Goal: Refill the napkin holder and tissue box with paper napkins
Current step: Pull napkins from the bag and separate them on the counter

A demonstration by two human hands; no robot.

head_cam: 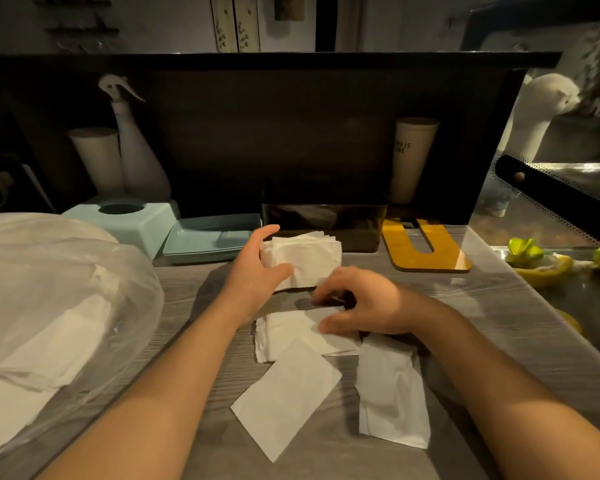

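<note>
My left hand (pixel 257 268) grips a stack of white napkins (pixel 309 258) by its left side, thumb across the front, just in front of the dark napkin holder (pixel 323 216). My right hand (pixel 357 303) hovers over a loose pile of napkins (pixel 284 337) on the table, fingers curled down at the pile's top edge. Two more folded napkins lie nearer me, one (pixel 284 396) in the middle and one (pixel 392 393) to the right. The pale blue tissue box (pixel 146 220) stands at the back left with its base tray (pixel 208 240) beside it.
A big clear plastic bag of napkins (pixel 49 323) fills the left. A yellow slotted board (pixel 426 247) lies right of the holder. A spray bottle (pixel 136 147) and cups stand against the dark back panel (pixel 291 133). The table's right edge meets a steel counter (pixel 551 271).
</note>
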